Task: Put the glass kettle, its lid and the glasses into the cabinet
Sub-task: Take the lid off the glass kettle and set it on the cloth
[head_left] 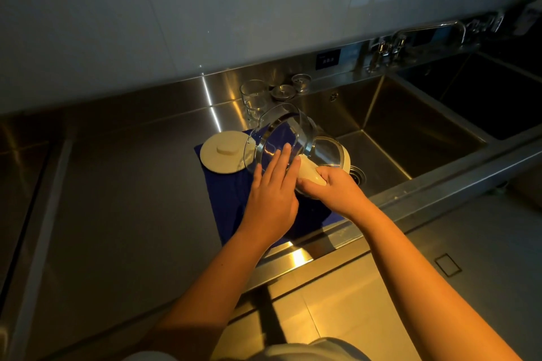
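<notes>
The glass kettle [286, 135] lies tilted on its side above a blue cloth [225, 199], mouth toward the back left, metal base toward the sink. My right hand [328, 187] grips its white handle. My left hand [274, 184] rests flat, fingers together, against the glass wall. The round white lid [224, 152] with a knob lies flat on the cloth, left of the kettle. Behind the kettle stand clear glasses [253, 97] on the steel counter, partly hidden by the kettle. No cabinet is in view.
A deep steel sink [381, 126] with a drain opens right of the cloth, a second basin [484, 91] beyond it. Two small metal sink strainers [290, 88] sit near the back ledge. A faucet [425, 32] stands at the back right. Steel counter [117, 184] extends left.
</notes>
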